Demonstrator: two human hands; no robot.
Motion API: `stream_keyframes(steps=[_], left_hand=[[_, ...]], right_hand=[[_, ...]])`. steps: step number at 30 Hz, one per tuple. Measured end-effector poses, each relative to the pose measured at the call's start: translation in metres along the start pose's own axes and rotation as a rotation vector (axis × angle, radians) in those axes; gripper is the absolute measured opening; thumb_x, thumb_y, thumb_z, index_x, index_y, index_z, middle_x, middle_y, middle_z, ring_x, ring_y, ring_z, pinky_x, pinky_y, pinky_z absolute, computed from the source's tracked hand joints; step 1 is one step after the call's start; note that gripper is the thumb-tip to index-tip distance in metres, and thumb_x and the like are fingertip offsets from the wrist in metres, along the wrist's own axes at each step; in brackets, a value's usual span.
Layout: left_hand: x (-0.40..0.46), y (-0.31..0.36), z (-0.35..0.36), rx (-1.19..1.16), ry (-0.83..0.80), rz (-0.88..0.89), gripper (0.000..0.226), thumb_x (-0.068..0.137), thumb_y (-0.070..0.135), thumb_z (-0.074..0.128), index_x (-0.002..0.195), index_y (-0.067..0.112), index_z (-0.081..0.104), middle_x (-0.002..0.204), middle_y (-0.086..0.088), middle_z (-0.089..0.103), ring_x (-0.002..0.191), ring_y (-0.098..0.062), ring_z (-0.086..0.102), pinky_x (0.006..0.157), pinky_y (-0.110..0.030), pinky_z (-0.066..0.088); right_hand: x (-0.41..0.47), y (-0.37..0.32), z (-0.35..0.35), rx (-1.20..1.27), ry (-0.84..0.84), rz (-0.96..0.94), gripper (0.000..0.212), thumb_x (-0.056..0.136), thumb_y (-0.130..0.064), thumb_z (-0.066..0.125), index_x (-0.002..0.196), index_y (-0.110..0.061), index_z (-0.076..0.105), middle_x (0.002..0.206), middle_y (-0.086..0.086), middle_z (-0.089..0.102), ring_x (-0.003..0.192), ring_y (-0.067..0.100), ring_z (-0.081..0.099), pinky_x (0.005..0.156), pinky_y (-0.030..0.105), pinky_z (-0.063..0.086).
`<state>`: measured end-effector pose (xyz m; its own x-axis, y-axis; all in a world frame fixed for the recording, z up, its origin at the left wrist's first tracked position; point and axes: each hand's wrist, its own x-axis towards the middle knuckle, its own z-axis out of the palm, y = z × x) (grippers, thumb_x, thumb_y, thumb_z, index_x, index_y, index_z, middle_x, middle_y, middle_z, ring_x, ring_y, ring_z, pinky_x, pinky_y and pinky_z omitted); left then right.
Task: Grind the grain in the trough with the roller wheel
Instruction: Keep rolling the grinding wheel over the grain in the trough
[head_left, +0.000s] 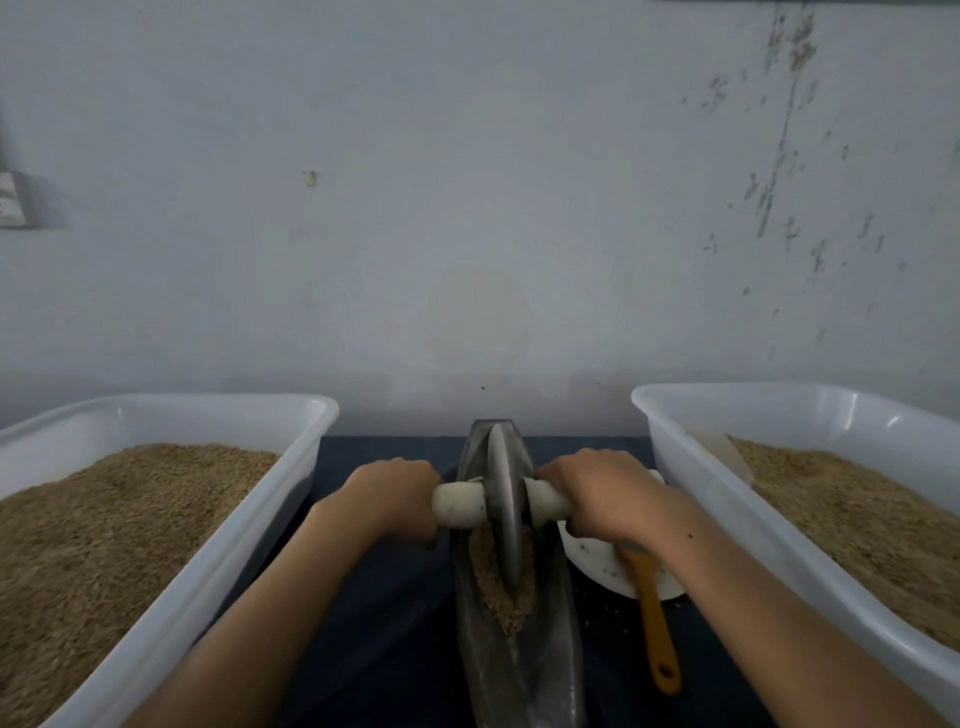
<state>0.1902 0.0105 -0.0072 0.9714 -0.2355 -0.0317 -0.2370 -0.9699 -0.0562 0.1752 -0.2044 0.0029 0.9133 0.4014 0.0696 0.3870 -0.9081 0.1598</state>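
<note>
Mid-grind: left hand (397, 493) and right hand (605, 491) grip the roller wheel (503, 512) axle; next, roll it through the grain (511, 597) along the trough (519, 675).

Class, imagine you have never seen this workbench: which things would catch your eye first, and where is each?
In the centre, the left hand and right hand grip the pale handle ends of a grey metal roller wheel standing in a long dark boat-shaped trough of crushed grain. Two big white plastic tubs of brown grain flank it, one left, one right.
</note>
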Motion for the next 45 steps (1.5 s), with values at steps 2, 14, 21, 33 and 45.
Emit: stream_keyframes(steps=[2,14,21,33,45], left_hand=[[-0.001,-0.001,-0.001,-0.047,-0.088,-0.005,0.044,0.075,0.03,0.073,0.115,0.02,0.058,0.105,-0.001,0.064,0.094,-0.019,0.06,0.075,-0.029,0.045],[0.005,0.007,0.017,0.119,0.487,-0.036,0.019,0.087,0.032,0.055,0.104,0.025,0.052,0.097,0.003,0.063,0.089,-0.019,0.061,0.065,-0.028,0.035],[0.002,0.0,0.0,0.024,0.063,0.027,0.036,0.077,0.033,0.068,0.111,0.024,0.059,0.101,0.002,0.065,0.084,-0.015,0.056,0.07,-0.029,0.04],[0.004,0.008,0.02,0.108,0.542,-0.04,0.018,0.088,0.033,0.054,0.103,0.025,0.05,0.093,0.005,0.062,0.083,-0.015,0.059,0.063,-0.026,0.032],[-0.002,0.003,-0.002,0.024,0.002,-0.01,0.039,0.076,0.032,0.071,0.112,0.021,0.059,0.091,0.003,0.059,0.08,-0.015,0.053,0.07,-0.029,0.041]], right_hand=[[-0.001,-0.002,-0.006,-0.018,-0.071,-0.003,0.045,0.084,-0.014,0.06,0.126,-0.027,0.053,0.107,0.003,0.063,0.095,0.023,0.061,0.07,0.031,0.041],[0.008,0.001,0.023,-0.001,0.229,0.105,0.019,0.089,-0.011,0.049,0.098,-0.021,0.036,0.096,0.004,0.06,0.089,0.029,0.059,0.065,0.033,0.033],[-0.001,0.002,-0.001,0.035,-0.09,0.028,0.033,0.083,-0.013,0.062,0.115,-0.019,0.053,0.099,0.003,0.059,0.082,0.019,0.055,0.063,0.027,0.036],[0.008,-0.002,0.02,-0.019,0.219,0.122,0.024,0.089,-0.01,0.05,0.11,-0.017,0.041,0.102,0.004,0.061,0.092,0.027,0.059,0.069,0.033,0.038],[-0.001,0.002,0.0,0.024,-0.101,0.024,0.033,0.083,-0.015,0.062,0.114,-0.021,0.054,0.097,0.001,0.059,0.085,0.019,0.058,0.061,0.026,0.035]])
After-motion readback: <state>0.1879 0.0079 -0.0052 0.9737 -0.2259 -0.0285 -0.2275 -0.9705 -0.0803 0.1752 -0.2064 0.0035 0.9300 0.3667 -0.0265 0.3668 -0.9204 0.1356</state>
